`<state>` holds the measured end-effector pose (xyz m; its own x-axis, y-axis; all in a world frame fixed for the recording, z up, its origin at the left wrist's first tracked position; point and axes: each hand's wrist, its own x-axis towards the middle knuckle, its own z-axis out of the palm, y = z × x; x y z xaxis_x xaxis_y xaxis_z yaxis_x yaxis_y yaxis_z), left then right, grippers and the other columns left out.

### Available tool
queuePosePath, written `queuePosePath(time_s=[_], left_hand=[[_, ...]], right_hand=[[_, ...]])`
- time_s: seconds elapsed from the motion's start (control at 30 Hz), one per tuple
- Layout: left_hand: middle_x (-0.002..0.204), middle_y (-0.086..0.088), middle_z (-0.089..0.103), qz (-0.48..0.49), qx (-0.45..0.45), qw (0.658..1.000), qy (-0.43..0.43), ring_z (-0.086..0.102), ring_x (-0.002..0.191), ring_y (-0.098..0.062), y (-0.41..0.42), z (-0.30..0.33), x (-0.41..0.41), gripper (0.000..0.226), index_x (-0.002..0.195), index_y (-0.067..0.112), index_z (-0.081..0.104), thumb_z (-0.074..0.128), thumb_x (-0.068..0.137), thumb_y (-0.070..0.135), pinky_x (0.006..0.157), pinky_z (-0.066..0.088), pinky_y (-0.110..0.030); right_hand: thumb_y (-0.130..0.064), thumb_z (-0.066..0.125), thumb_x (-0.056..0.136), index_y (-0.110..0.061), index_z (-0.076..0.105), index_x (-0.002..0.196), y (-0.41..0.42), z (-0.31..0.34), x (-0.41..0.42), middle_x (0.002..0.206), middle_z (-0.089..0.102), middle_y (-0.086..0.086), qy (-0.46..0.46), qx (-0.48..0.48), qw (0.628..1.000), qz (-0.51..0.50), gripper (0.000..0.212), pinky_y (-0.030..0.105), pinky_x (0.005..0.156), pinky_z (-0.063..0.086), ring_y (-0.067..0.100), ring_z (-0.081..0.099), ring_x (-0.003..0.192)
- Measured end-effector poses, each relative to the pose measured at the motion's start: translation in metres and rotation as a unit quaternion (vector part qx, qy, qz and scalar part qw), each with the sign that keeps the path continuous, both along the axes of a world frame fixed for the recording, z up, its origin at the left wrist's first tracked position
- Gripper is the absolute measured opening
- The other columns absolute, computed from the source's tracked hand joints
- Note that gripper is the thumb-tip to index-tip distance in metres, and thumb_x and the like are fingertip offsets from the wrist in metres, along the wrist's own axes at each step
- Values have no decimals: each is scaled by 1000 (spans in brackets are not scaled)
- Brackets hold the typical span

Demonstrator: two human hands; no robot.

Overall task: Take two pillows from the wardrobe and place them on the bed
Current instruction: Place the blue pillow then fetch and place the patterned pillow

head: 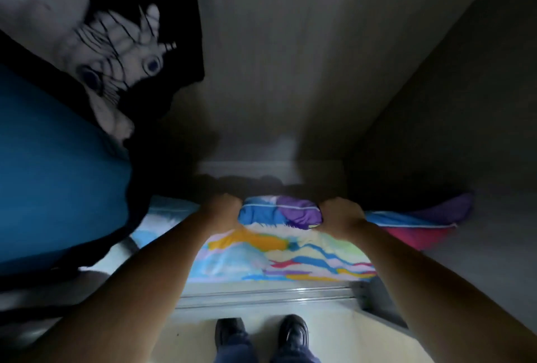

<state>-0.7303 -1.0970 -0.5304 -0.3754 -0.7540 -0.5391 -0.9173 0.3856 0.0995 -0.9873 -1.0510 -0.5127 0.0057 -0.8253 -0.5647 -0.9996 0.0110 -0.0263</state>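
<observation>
You are at the first step: pulling a pillow out of the wardrobe (290,71). Nothing has reached the bed, which is not in view.

Hand state:
- Your left hand (223,208) is closed into the fabric at the left end of the bunched top edge of the multicoloured pillow (279,249).
- Your right hand (340,214) is closed on the same edge at its right end. The blue and purple cloth is gathered into a tight roll between the two fists.

Position of the work:
- The pillow lies flat on the wardrobe floor, its near edge just behind the sliding-door track (261,295).
- A second pillow (421,223), pink, blue and purple, lies to the right and further back, partly under the first.
- Hanging clothes, a blue garment (58,173) and a black printed garment (122,51), crowd the left side and overhang the pillow's left corner.

Next move, as judged from this position:
1. Lift and draw the pillow toward you, clearing the track.
2. Keep the left corner low so that it does not snag the garments.
3. Check that the second pillow is not dragged along. It may shift, since the two overlap.
4. Your shoes (261,333) stand close to the track, so step back as the pillow comes free
</observation>
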Motion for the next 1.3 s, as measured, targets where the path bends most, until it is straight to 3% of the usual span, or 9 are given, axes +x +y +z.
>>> queuePosePath(time_s=[0.23,0.37,0.47,0.63,0.97,1.3], left_hand=[[108,-10,72,-112,-108,988,11,67,103,-29,13,143,-7,37,106,16,65,58,79,41,82,52,-32],[114,-8,70,-179,-105,978,-7,65,106,-28,42,181,-16,40,114,22,60,54,82,46,85,50,-34],[110,-8,71,-223,-105,969,10,67,103,-30,79,204,-24,42,108,21,62,55,79,51,81,51,-33],[108,-8,71,-302,-117,945,36,66,103,-30,155,239,-57,40,104,22,59,56,79,53,85,48,-35],[111,-5,69,-432,-107,893,60,65,103,-30,319,291,-208,24,107,22,54,52,85,30,75,49,-36],[108,-7,69,-450,-94,878,136,65,97,-32,488,326,-378,24,108,20,55,50,85,20,75,50,-38]], right_hand=[[-56,58,79,-18,67,113,72,126,8,116,70,8,-27,-63,991,-113,52,34,89,51,30,64,111],[-60,60,76,-20,67,113,132,165,15,116,70,6,-28,-71,983,-167,55,33,86,52,29,65,108],[-64,62,72,-20,70,102,186,191,17,104,73,5,-20,-93,973,-211,54,30,74,52,28,69,96],[-65,56,76,-27,65,100,290,236,4,99,73,2,19,-126,962,-243,46,27,64,40,28,69,90],[-60,57,79,-24,60,106,496,315,-95,105,70,3,88,-103,934,-330,46,32,68,42,29,67,97],[-48,51,86,-24,58,102,670,363,-251,104,69,0,133,-88,919,-362,30,33,70,43,25,65,97]])
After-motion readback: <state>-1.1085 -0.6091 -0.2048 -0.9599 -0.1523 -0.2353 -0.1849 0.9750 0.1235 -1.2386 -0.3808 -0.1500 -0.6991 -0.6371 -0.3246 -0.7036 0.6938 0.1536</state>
